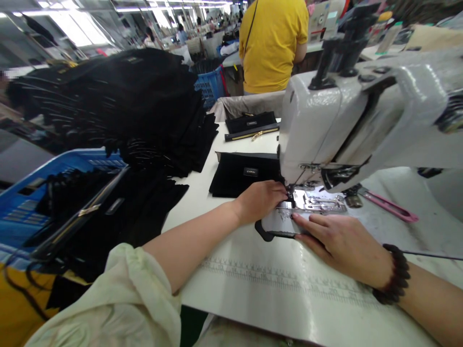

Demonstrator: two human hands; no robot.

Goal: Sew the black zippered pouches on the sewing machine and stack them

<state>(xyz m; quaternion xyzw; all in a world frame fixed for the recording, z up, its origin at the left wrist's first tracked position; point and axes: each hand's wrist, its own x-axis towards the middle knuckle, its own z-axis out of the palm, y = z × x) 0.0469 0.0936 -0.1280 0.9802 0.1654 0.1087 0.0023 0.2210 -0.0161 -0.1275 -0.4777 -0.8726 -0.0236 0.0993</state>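
Note:
A white sewing machine point(314, 125) stands at the right, its needle area above a metal plate point(318, 200). My left hand point(260, 200) is beside the needle, fingers together at the edge of a black fabric piece point(235, 176) with a small label; what the fingertips grip is hidden. My right hand point(333, 241) lies palm down at the front of the metal plate, fingers stretched out and slightly apart, close to a thin dark strip edge. Further back on the table point(246, 265) lie another black piece point(249, 123) and a zipper strip point(251, 134).
A tall pile of black fabric point(119, 101) stands at the left, above a blue basket point(21, 197) with black pieces. Pink snips point(392, 207) lie right of the needle. A person in a yellow shirt point(273, 46) stands behind the table, near another blue basket point(210, 86).

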